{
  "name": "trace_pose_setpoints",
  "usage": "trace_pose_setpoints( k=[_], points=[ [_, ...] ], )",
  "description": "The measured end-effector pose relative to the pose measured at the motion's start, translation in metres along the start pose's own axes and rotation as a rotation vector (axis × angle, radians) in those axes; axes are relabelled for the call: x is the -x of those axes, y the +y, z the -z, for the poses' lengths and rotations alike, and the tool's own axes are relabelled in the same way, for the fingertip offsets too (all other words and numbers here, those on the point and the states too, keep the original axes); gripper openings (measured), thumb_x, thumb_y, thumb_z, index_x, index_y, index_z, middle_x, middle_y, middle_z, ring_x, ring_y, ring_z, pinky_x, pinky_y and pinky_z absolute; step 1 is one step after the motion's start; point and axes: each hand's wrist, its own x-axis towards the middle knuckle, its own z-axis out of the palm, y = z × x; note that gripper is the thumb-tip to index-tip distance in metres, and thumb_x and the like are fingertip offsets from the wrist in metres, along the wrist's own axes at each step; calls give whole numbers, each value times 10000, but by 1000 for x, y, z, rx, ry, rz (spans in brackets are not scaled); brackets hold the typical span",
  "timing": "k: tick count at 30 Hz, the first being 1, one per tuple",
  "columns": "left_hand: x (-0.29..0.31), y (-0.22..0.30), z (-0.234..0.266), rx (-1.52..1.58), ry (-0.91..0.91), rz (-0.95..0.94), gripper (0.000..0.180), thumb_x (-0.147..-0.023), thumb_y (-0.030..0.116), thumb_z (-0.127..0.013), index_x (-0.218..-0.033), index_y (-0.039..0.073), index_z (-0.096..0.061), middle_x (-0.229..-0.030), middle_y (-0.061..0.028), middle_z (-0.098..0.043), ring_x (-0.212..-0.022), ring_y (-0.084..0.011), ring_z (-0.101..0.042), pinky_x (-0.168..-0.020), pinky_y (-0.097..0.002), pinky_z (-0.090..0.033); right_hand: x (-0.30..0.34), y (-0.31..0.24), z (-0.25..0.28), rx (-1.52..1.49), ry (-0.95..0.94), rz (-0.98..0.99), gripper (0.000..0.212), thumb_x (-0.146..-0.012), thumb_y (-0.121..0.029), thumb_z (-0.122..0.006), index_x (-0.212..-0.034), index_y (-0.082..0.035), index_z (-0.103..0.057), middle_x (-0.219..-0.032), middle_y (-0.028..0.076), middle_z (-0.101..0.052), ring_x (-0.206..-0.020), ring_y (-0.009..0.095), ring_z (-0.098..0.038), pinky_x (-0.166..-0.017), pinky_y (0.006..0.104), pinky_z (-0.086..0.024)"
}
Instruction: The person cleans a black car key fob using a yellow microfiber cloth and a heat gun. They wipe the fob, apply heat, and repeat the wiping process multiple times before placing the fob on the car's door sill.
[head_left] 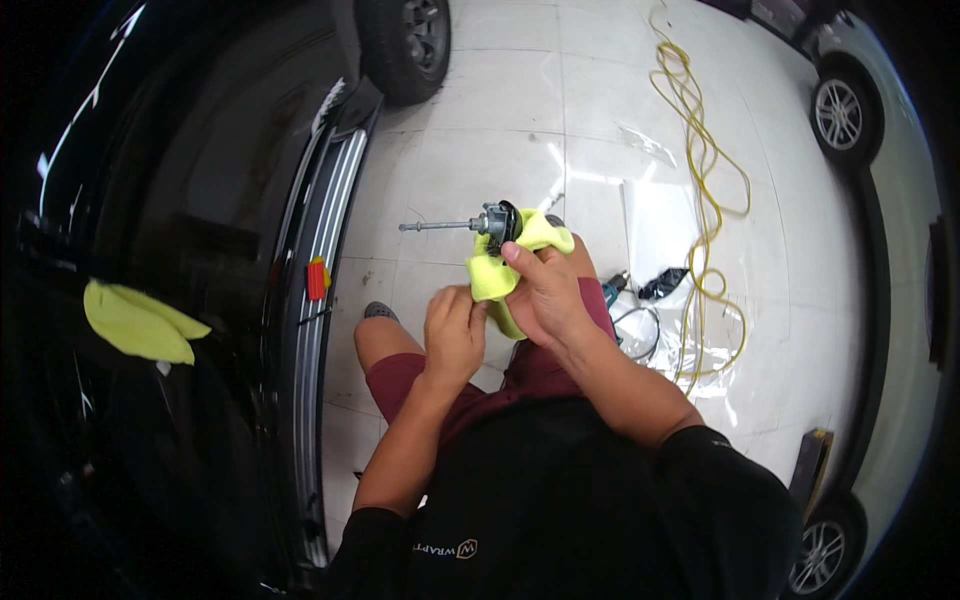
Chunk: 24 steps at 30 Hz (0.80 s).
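My right hand (545,295) is closed round a yellow-green cloth (492,280) and a car door lock cylinder (492,222), thumb pressed near the part's black cap. The cylinder has a grey metal body, and its long thin rod points left. Folds of the cloth wrap behind and below the part. Just left of it, my left hand (455,335) has its fingers pinched together at the cloth's lower edge; their tips are partly hidden.
A black car (200,250) stands at left, bearing another yellow-green cloth (145,322); a red-and-yellow tool (317,279) rests on its sill. A yellow hose (705,190), clear plastic sheeting (660,220) and a teal power tool (613,287) lie right. Another car (905,300) stands far right.
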Motion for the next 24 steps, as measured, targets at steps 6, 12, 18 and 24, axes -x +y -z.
trace_pose_setpoints(
  k=[6,12,18,24],
  points=[
    [44,-15,27,232,-296,213,165,-885,118,-608,-800,-23,-615,-762,-155,-598,-736,-325,-585,-722,-378,-448,-9,-4,-6,397,-1,117,285,-879,-113,-678,-1102,-5,-537,-997,51,-599,-867,123,-600,-771,278,-509],
    [-28,-6,66,599,225,148,385,-975,255,-517,-1233,-27,-558,-1061,-123,-636,-1044,-230,-588,-955,-332,-422,6,30,-31,668,-108,138,397,-892,-190,-681,-1197,1,-512,-1037,38,-578,-945,102,-552,-814,260,-473],
    [-47,-23,85,1812,218,526,424,-985,356,-430,-1133,-6,-595,-1088,-142,-647,-1060,-270,-607,-963,-408,-454,17,-16,-73,1201,-444,-134,389,-858,-84,-656,-1203,42,-529,-1103,93,-602,-1009,161,-567,-896,310,-456],
    [-45,-35,104,2159,200,598,389,-960,295,-385,-1094,-21,-570,-1109,-183,-627,-1073,-316,-587,-915,-438,-462,24,-67,-40,986,-592,91,455,-862,-189,-670,-1246,6,-525,-1215,156,-597,-1056,267,-623,-914,409,-521]
  ],
)
